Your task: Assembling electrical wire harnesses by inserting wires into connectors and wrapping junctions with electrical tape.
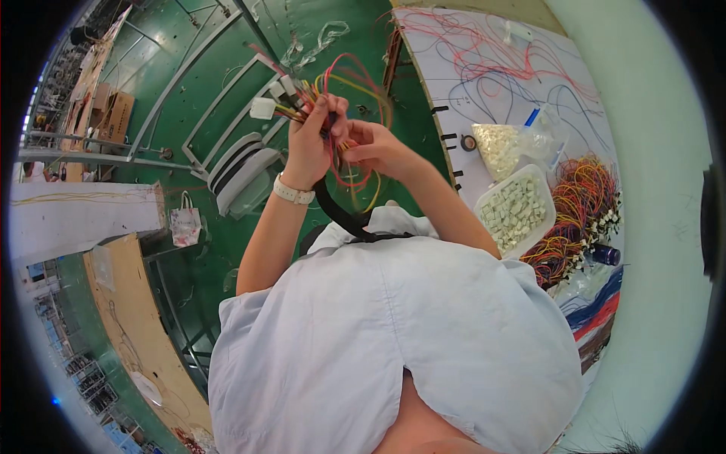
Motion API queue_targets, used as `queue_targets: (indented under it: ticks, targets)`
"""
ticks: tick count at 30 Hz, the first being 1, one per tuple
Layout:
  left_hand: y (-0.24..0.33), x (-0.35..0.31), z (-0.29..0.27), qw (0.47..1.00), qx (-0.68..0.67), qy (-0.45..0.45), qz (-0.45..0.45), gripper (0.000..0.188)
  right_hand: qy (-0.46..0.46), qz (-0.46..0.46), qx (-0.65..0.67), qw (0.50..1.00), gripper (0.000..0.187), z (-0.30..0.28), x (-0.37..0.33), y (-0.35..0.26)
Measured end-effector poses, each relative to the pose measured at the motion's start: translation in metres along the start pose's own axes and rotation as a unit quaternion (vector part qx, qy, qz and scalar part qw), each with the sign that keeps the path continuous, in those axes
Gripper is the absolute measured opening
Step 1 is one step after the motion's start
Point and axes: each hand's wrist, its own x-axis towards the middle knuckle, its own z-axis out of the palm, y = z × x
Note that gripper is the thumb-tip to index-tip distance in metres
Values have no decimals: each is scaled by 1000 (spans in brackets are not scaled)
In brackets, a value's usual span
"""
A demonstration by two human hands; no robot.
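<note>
At the left, a brown carton (117, 117) carries dark print on its side, and a white bag (185, 225) has printing on its front, too small to read here. Next come 2 hands over the green floor (227, 87), off the left edge of the right-hand table (463, 172). Between them is the wire bundle (333, 136), its long axis slanting: white connectors (263, 108) point up and left, coloured wires loop up and to the right, and a black sleeve (336, 212) runs down toward the lap. The left hand (311, 136) is raised, forearm nearly upright, a white band (293, 191) at the wrist, fingers curled closed around the bundle. The right hand (378, 151) reaches in from the right, forearm slanting up and left, thumb and fingers pinching at the wires. Along the table's left edge sit black clips (449, 137). Inward lie a black tape roll (469, 142), a clear bag of cream pieces (495, 147) and a white tub (538, 236) of pale connectors. A multicoloured wire pile (582, 208) lies near the table's right edge.
</note>
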Motion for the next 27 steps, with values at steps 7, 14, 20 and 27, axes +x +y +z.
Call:
queue_targets:
  ticks: [7,14,20,27]
  targets:
    - [-10,-4,-6,994,13,107,-25,20,125,-63,224,965,21,-2,4,-25]
    - [-23,-5,-10,982,-37,163,-88,21,114,-441,-611,648,45,42,0,-13]
    - [-32,-6,-31,971,-53,164,-166,18,72,-455,-668,585,36,19,1,-7]
    - [-20,-8,-36,963,42,156,-217,23,177,-208,116,955,24,-51,-26,-69]
